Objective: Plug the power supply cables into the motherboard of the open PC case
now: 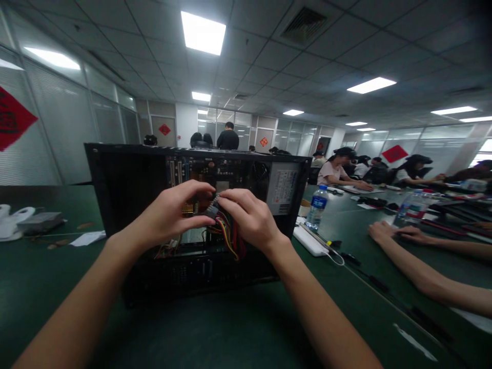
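Observation:
A black computer case (130, 184) stands on the green table with its open side toward me. In front of its inside parts, my left hand (180, 207) and my right hand (249, 212) both hold a multi-pin cable connector (212, 207). The thumb and fingers of my left hand close on it from the left, while the fingertips of my right hand pinch its upper right. Yellow, red and black wires (228, 236) hang from the connector below my right hand. Behind it are the motherboard (200, 171), a fan (260, 175) and the labelled power supply (282, 188).
Right of the case are a water bottle (317, 209), a white power strip (312, 244) and cables (378, 282). Another person's hands and forearms (415, 256) rest farther right. A grey box (41, 223) and paper (88, 238) lie at the left.

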### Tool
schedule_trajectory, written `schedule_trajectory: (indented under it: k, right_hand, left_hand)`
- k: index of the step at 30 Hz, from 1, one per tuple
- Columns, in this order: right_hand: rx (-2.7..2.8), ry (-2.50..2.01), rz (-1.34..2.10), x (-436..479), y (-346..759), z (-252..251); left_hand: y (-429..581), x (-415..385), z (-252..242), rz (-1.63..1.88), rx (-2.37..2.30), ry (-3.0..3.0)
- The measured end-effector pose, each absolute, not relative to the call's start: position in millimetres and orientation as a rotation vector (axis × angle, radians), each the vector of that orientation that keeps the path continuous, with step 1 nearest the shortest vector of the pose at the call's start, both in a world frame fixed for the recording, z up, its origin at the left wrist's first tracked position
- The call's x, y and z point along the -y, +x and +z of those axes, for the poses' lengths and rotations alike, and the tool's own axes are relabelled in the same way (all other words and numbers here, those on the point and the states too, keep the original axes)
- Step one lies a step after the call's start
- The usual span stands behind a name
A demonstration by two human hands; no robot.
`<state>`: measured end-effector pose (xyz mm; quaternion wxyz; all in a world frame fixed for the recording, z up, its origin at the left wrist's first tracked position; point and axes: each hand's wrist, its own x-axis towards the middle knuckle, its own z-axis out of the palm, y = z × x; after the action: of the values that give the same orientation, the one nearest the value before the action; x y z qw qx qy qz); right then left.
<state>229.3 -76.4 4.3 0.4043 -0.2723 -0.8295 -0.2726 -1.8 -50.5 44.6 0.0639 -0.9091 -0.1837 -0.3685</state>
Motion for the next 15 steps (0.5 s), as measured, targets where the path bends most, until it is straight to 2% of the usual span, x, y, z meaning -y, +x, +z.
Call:
schedule_trajectory:
  k: [9,15]
  right_hand:
    - [2.088,-1.125,-0.723,72,219,-2]
    - [2.103,-1.375,-0.661,68,210,-5]
  left_hand:
    - [5,27,24,-1.039,0.458,-2.545]
    - [11,15,12,-0.882,0.566,-2.454]
